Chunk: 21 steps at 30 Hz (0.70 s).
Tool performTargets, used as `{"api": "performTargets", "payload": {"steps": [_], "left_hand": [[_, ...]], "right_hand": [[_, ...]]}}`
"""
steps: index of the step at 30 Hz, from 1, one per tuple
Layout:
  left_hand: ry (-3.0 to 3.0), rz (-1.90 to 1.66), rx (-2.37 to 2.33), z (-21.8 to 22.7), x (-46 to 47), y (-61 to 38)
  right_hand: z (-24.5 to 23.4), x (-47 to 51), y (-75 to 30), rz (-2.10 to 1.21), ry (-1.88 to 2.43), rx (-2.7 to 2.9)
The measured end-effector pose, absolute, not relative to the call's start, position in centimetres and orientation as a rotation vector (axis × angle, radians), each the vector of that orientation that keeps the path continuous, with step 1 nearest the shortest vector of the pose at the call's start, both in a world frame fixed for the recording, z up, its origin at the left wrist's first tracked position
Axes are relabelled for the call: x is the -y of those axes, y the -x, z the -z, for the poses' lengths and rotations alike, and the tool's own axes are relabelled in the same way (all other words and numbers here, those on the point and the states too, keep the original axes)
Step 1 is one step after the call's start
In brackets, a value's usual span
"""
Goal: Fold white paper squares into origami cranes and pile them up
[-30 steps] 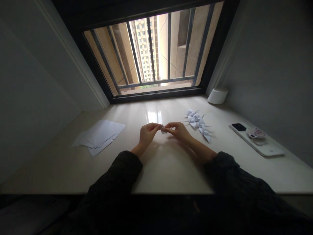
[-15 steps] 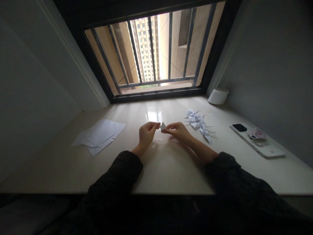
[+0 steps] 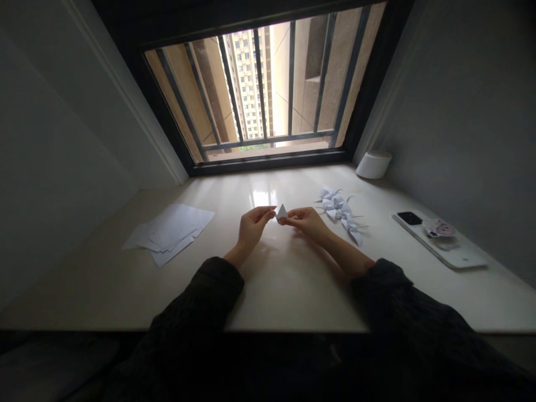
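Observation:
Between my hands, above the middle of the pale tabletop, is a small piece of folded white paper with a pointed top. My right hand pinches its lower right part between thumb and fingers. On the other side, my left hand grips the paper's left edge with thumb and forefinger. The fingertips cover part of the folds. To the right of my right hand lie several folded paper cranes in a loose row.
A stack of white paper sheets lies on the left. At the right rests a white phone with a round grip on its back. A white cylinder-like object stands by the wall under the barred window.
The folded paper has turned slightly and its point now stands more upright. My left fingers have shifted a little along its edge; my right hand has barely moved.

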<state>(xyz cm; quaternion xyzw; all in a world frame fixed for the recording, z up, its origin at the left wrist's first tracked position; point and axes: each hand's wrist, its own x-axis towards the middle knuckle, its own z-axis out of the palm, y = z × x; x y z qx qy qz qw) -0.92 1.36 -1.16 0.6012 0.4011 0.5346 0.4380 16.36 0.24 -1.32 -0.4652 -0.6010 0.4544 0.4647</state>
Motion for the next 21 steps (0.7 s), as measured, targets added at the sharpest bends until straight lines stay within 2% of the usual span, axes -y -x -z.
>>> {"api": "performTargets", "payload": {"steps": [11,21], "left_hand": [[-1.469,-1.347,-0.934,1.74,-1.64,0.88],[-1.456,-1.309,-1.077,1.43,-1.39,0.86]], "right_hand": [[0.77,0.12,-16.25,-1.179,1.149,1.436],[1.22,-0.17,-16.40,-1.038,1.199,1.565]]}}
